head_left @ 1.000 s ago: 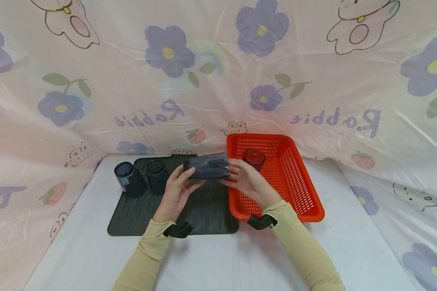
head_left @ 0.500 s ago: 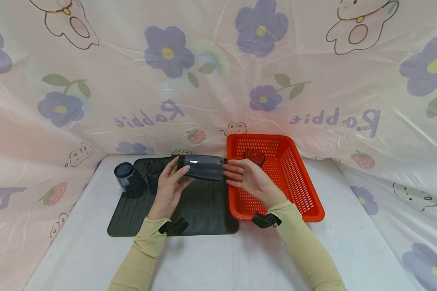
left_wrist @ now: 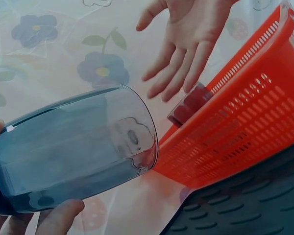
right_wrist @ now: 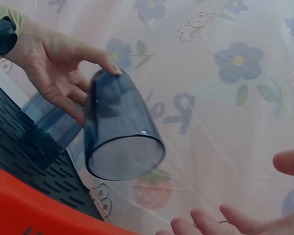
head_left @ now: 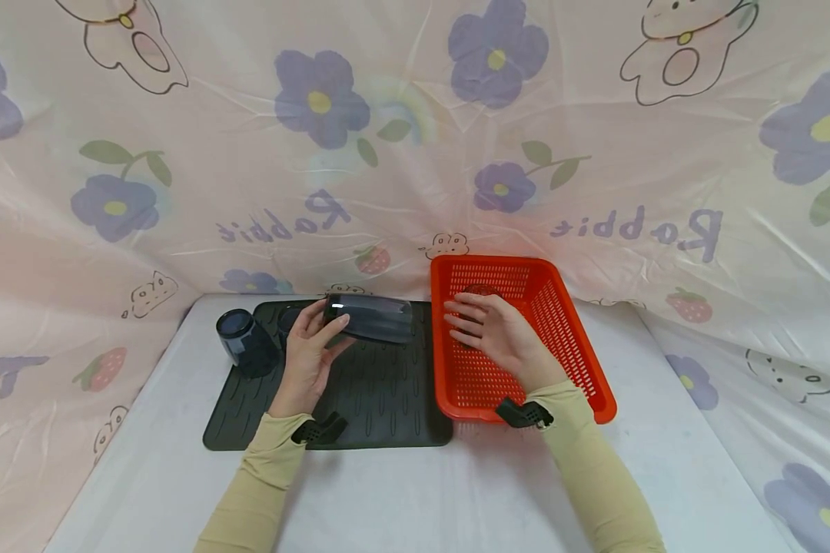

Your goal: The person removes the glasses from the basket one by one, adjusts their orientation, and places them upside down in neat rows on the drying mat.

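My left hand (head_left: 307, 353) grips a dark blue drinking glass (head_left: 376, 318) by its base end. The glass lies on its side in the air above the black drying mat (head_left: 387, 399), its mouth toward the right. In the right wrist view the open rim of the held glass (right_wrist: 125, 156) shows plainly. My right hand (head_left: 505, 334) is over the red basket (head_left: 591, 376), fingers spread and holding nothing. Behind its fingers, a glass (left_wrist: 188, 105) in the basket is mostly hidden in the head view.
A dark blue glass (head_left: 247, 346) stands upside down at the mat's left edge. Beside it another glass (head_left: 287, 319) is mostly hidden by my left hand. The red basket adjoins the mat's right side on the white table (head_left: 401, 499). A printed curtain (head_left: 415, 169) hangs behind.
My right hand has let go of the glass's mouth end and moved right over the basket. The left hand has carried the glass leftward.
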The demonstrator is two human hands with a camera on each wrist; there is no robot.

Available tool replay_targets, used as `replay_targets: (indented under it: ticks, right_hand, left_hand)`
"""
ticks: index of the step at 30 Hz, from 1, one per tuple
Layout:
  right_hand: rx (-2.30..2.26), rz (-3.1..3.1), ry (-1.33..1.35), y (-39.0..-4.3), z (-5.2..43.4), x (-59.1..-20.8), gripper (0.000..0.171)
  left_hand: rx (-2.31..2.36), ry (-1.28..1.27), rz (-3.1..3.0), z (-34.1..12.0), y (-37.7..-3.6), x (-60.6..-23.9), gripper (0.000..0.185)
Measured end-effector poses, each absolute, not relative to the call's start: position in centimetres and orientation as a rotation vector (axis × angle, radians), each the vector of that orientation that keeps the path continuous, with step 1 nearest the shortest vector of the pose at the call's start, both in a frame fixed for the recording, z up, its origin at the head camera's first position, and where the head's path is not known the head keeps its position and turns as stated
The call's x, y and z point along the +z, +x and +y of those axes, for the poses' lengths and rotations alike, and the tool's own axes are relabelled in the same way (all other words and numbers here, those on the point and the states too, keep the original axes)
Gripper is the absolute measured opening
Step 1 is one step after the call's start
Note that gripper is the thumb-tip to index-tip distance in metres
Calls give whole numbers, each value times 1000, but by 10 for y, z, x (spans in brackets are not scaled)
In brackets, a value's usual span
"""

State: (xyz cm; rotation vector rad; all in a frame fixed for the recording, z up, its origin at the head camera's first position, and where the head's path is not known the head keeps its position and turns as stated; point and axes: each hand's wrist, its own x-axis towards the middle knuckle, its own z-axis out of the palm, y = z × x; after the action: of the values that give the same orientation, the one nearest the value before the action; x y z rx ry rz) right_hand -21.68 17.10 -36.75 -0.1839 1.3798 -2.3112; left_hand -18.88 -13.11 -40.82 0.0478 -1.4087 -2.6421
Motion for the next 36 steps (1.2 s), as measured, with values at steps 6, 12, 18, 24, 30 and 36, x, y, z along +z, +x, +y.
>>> replay_targets:
  ticks: [6, 12, 18, 24, 30, 36]
  right_hand:
    - [-2345, 1365, -209, -217, 182, -364, 49]
    - [-2380, 1338, -193, -218, 195, -361, 49]
    - [-2426, 1307, -176, -219, 209, -357, 48]
    - [-2461, 1314, -159, -220, 221, -355, 46]
    - [-2449, 1391, -149, -222, 230, -358, 38]
    - [-2420, 1474, -156, -225, 238, -360, 37]
  left_hand:
    - [-2595, 52, -1440, -136, -190, -410, 54]
    - [-2561, 63, -1471, -139, -192, -412, 57]
    - [-2514, 66, -1511, -141, -194, -416, 58]
    - [-2394, 39, -1642, -145, -194, -417, 58]
    - [-2147, 29, -1890, -150, -196, -419, 59]
    - [-1911, -22, -2049, -150, -198, -423, 62]
